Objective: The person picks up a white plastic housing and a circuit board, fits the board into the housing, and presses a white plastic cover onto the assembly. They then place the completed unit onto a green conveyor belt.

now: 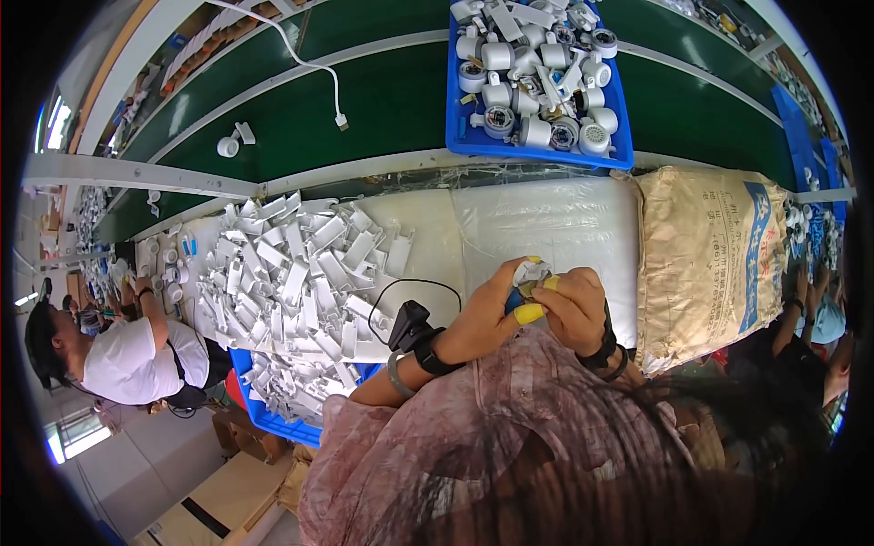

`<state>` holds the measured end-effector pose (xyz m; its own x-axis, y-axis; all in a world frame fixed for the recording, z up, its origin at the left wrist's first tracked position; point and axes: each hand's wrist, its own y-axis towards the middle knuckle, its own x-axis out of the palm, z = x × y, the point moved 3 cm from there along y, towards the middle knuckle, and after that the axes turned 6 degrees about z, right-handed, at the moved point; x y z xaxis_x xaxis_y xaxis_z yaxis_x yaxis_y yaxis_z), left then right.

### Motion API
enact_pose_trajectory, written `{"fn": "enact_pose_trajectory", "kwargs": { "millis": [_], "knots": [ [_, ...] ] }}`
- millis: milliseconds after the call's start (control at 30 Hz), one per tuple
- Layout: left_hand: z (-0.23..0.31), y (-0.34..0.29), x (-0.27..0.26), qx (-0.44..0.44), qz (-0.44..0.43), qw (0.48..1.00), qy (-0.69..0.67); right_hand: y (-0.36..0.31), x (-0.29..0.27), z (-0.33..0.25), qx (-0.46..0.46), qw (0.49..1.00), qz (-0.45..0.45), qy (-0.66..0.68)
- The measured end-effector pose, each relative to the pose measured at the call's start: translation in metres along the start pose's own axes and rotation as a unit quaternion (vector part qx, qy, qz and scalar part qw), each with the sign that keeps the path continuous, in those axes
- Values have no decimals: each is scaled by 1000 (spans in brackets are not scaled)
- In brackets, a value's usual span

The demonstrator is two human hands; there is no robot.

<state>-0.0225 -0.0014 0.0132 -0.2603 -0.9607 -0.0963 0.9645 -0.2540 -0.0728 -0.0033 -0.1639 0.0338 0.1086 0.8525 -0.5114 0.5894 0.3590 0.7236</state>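
Above the near edge of the bench, my left hand (492, 308) and my right hand (575, 311) meet, both closed around a small white plastic part (530, 271). Yellow coverings wrap some of my fingertips. My fingers hide most of the part, and a bit of blue shows beneath it. To the left lies a big heap of white plastic pieces (296, 273), long and channel-shaped. Beyond my hands, a blue crate (583, 162) holds many round white housings with short arms, some showing their insides.
Right of my hands stands a large brown paper sack (706, 264). A blue bin (273, 426) with more white pieces sits at the bench's left edge. A white cable (319, 65) hangs over the green conveyor (382, 114). Co-workers are at both sides, one in a white shirt (137, 359).
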Motion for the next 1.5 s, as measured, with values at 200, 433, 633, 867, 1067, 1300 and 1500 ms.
{"fn": "enact_pose_trajectory", "kwargs": {
  "millis": [200,433,633,867,1067,1300,1500],
  "knots": [
    [-2,0,1,4,4,1000,-2,-1,1,0,-2,1000,0,-1],
    [3,0,2,0,1,1000,16,-4,1,1,-8,1000,11,-2],
    [3,0,2,8,4,1000,9,-6,2,2,-5,1000,14,-3],
    [2,1,1,5,2,1000,18,-5,5,4,7,1000,11,23],
    [0,1,1,19,-3,1000,-6,-5,7,6,19,999,22,19],
    [3,0,2,-63,2,997,-43,0,7,4,15,999,29,17],
    [0,-1,6,-32,36,998,-37,-2,8,4,13,999,29,15]
  ]
}}
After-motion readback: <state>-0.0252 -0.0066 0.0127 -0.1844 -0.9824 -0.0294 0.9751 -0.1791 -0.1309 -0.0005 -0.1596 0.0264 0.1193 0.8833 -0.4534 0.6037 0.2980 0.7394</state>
